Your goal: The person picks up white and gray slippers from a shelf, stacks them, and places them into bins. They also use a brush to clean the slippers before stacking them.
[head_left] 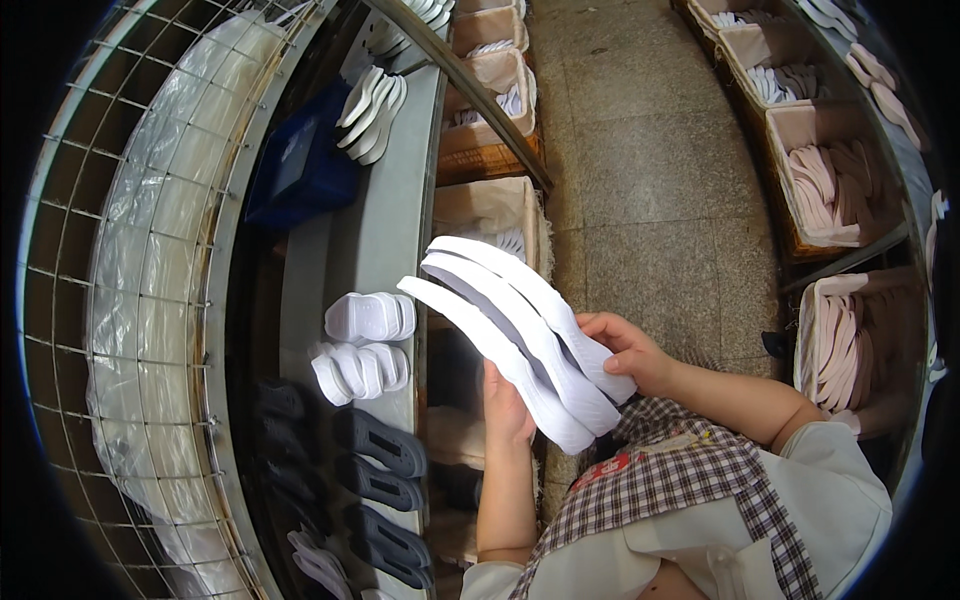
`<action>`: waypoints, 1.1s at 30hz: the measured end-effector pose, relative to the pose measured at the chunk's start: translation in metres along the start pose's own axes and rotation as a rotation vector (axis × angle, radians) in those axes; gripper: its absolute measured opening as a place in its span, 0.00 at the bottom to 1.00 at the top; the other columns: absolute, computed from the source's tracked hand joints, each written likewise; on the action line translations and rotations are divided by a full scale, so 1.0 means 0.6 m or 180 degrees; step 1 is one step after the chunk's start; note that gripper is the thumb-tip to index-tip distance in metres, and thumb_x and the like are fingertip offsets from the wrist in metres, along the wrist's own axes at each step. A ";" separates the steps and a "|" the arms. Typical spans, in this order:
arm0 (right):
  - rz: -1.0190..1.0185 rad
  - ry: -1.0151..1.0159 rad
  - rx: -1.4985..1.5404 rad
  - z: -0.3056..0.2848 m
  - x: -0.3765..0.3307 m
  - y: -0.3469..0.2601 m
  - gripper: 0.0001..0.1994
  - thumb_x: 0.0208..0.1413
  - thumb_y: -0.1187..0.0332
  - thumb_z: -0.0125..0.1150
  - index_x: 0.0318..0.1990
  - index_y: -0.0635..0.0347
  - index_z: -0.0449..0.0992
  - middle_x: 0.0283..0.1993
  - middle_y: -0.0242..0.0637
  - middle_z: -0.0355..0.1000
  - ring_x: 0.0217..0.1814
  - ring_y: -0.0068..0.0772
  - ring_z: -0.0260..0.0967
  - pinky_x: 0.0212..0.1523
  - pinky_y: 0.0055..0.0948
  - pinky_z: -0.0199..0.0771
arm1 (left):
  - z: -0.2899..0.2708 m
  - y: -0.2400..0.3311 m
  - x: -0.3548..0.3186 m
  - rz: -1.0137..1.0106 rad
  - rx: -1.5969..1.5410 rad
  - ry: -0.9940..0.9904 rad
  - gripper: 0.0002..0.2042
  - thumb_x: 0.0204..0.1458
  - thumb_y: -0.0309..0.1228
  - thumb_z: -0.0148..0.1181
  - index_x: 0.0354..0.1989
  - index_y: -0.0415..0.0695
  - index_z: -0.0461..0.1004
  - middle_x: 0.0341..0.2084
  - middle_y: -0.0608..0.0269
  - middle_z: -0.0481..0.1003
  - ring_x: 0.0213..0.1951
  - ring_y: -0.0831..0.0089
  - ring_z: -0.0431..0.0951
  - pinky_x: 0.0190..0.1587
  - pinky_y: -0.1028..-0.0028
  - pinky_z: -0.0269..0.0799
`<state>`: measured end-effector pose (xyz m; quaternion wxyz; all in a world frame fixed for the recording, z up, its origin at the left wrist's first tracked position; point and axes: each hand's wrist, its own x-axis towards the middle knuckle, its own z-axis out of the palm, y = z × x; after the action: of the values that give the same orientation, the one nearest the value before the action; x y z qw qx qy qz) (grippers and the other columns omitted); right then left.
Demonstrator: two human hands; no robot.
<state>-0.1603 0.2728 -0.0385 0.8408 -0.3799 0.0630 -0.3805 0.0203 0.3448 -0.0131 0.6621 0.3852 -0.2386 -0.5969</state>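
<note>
Beside grey shelf (pixel 385 235), hands (pixel 640 358) around white soles (pixel 545 350), blue bin (pixel 310 160), lined baskets (pixel 480 205).

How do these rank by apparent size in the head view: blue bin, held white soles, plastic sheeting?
Largest first:
1. plastic sheeting
2. white soles
3. blue bin
Apparent size only; the soles look nearer.

Premises are evidently a footwear workshop: curved white shoe soles (pixel 383 117) occupy a long grey metal bench (pixel 395 220), with cloth-lined brown wicker baskets (pixel 490 160) of soles along its right edge.
</note>
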 end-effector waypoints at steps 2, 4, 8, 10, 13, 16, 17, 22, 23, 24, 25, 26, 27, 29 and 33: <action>-0.0002 -0.0005 -0.0014 0.001 -0.002 0.000 0.27 0.48 0.57 0.64 0.52 0.61 0.65 0.65 0.44 0.55 0.66 0.37 0.54 0.65 0.39 0.51 | -0.004 -0.001 -0.001 -0.0029 0.0048 0.0082 0.24 0.61 0.35 0.47 0.64 0.42 0.51 0.56 0.55 0.64 0.55 0.64 0.68 0.55 0.64 0.67; 0.0006 0.0003 -0.0025 0.002 -0.004 0.000 0.27 0.48 0.58 0.63 0.52 0.61 0.65 0.66 0.43 0.54 0.66 0.37 0.54 0.65 0.39 0.51 | -0.008 -0.003 -0.002 -0.0022 0.0067 0.0071 0.24 0.62 0.35 0.47 0.64 0.42 0.51 0.56 0.54 0.64 0.55 0.64 0.68 0.55 0.64 0.67; 0.0007 -0.0088 -0.0024 0.000 -0.008 0.004 0.25 0.50 0.61 0.60 0.54 0.61 0.64 0.67 0.44 0.52 0.69 0.39 0.49 0.67 0.40 0.46 | -0.010 -0.007 -0.004 -0.0001 0.0067 0.0010 0.23 0.62 0.34 0.46 0.64 0.42 0.50 0.56 0.54 0.64 0.54 0.63 0.69 0.54 0.64 0.68; 0.0008 -0.0143 -0.0043 -0.001 -0.010 0.004 0.24 0.51 0.63 0.59 0.55 0.60 0.63 0.68 0.45 0.51 0.70 0.40 0.47 0.68 0.41 0.44 | -0.006 -0.006 -0.005 -0.0026 0.0067 0.0042 0.23 0.62 0.34 0.45 0.64 0.42 0.50 0.55 0.54 0.64 0.54 0.63 0.69 0.54 0.65 0.68; 0.0005 -0.0148 -0.0101 0.003 -0.009 -0.001 0.24 0.51 0.63 0.59 0.55 0.60 0.63 0.68 0.45 0.51 0.70 0.40 0.47 0.68 0.41 0.45 | 0.000 -0.002 -0.007 -0.0059 0.0051 0.0112 0.23 0.62 0.34 0.45 0.63 0.41 0.51 0.55 0.53 0.65 0.54 0.63 0.69 0.54 0.65 0.69; -0.0121 -0.0135 -0.0458 0.017 -0.005 -0.013 0.24 0.51 0.64 0.60 0.55 0.60 0.63 0.67 0.44 0.52 0.69 0.40 0.49 0.68 0.40 0.46 | 0.000 0.000 -0.007 -0.0121 0.0139 0.0201 0.21 0.61 0.33 0.47 0.61 0.39 0.56 0.55 0.54 0.65 0.54 0.63 0.69 0.54 0.65 0.69; -0.0207 -0.0113 -0.0806 0.023 -0.002 -0.019 0.24 0.51 0.65 0.60 0.55 0.60 0.63 0.66 0.44 0.53 0.68 0.40 0.49 0.68 0.40 0.46 | -0.002 -0.002 -0.006 -0.0212 0.0317 0.0279 0.21 0.61 0.34 0.48 0.60 0.39 0.57 0.55 0.54 0.65 0.54 0.62 0.69 0.54 0.65 0.69; 0.0720 -0.0060 -0.1176 0.048 0.011 -0.056 0.31 0.52 0.60 0.61 0.61 0.59 0.58 0.61 0.46 0.58 0.65 0.39 0.54 0.60 0.38 0.63 | -0.016 -0.028 0.001 -0.0429 -0.1246 -0.0198 0.23 0.59 0.41 0.50 0.57 0.39 0.62 0.41 0.62 0.69 0.43 0.68 0.69 0.42 0.68 0.68; 0.0473 -0.0064 -0.0260 0.049 0.014 -0.063 0.32 0.54 0.56 0.56 0.64 0.60 0.55 0.60 0.48 0.59 0.62 0.38 0.60 0.55 0.37 0.70 | -0.016 -0.030 0.000 -0.0329 -0.1670 -0.0513 0.23 0.58 0.42 0.49 0.57 0.39 0.62 0.39 0.63 0.69 0.41 0.69 0.69 0.40 0.69 0.67; 0.0546 0.0083 0.0334 0.047 0.015 -0.072 0.31 0.55 0.55 0.52 0.63 0.60 0.55 0.58 0.48 0.62 0.57 0.38 0.64 0.52 0.35 0.73 | -0.016 -0.030 0.000 -0.0220 -0.2087 -0.0839 0.24 0.58 0.43 0.49 0.58 0.40 0.61 0.38 0.63 0.68 0.40 0.70 0.68 0.38 0.70 0.66; 0.0535 0.0113 0.1072 0.045 0.017 -0.080 0.30 0.57 0.53 0.49 0.63 0.60 0.55 0.55 0.48 0.65 0.53 0.37 0.69 0.49 0.33 0.76 | -0.014 -0.027 -0.003 -0.0126 -0.2429 -0.1140 0.24 0.58 0.44 0.49 0.58 0.41 0.61 0.35 0.64 0.67 0.38 0.71 0.66 0.36 0.71 0.63; 0.0565 0.0265 0.1022 0.041 0.019 -0.086 0.31 0.57 0.51 0.46 0.64 0.59 0.54 0.55 0.47 0.66 0.52 0.36 0.70 0.48 0.32 0.77 | -0.011 -0.021 -0.006 0.0001 -0.2470 -0.0979 0.24 0.58 0.45 0.49 0.57 0.42 0.61 0.33 0.65 0.66 0.36 0.72 0.65 0.34 0.72 0.60; 0.0568 0.0407 0.1045 0.038 0.019 -0.089 0.32 0.57 0.49 0.43 0.64 0.59 0.53 0.54 0.46 0.66 0.51 0.35 0.71 0.47 0.32 0.78 | -0.006 -0.015 -0.015 0.0172 -0.2474 -0.0678 0.24 0.58 0.46 0.49 0.57 0.43 0.62 0.30 0.66 0.64 0.33 0.73 0.62 0.32 0.74 0.56; 0.0706 0.0503 0.1186 0.033 0.018 -0.089 0.32 0.57 0.50 0.43 0.65 0.59 0.53 0.53 0.45 0.67 0.50 0.33 0.72 0.46 0.31 0.78 | 0.002 0.000 -0.012 0.0064 -0.2446 -0.0990 0.25 0.57 0.44 0.51 0.59 0.44 0.60 0.32 0.63 0.67 0.35 0.71 0.65 0.37 0.69 0.63; 0.0820 0.0411 0.0402 0.035 0.009 -0.064 0.35 0.51 0.55 0.53 0.65 0.62 0.52 0.56 0.50 0.64 0.51 0.39 0.70 0.49 0.39 0.77 | 0.025 0.005 -0.011 0.0071 -0.1583 -0.0082 0.25 0.58 0.45 0.48 0.61 0.44 0.59 0.32 0.63 0.66 0.36 0.69 0.65 0.39 0.68 0.68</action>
<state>-0.1708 0.2652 0.0035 0.8991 -0.2897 0.1410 -0.2964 0.0094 0.3481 -0.0012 0.7399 0.2001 -0.0971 -0.6348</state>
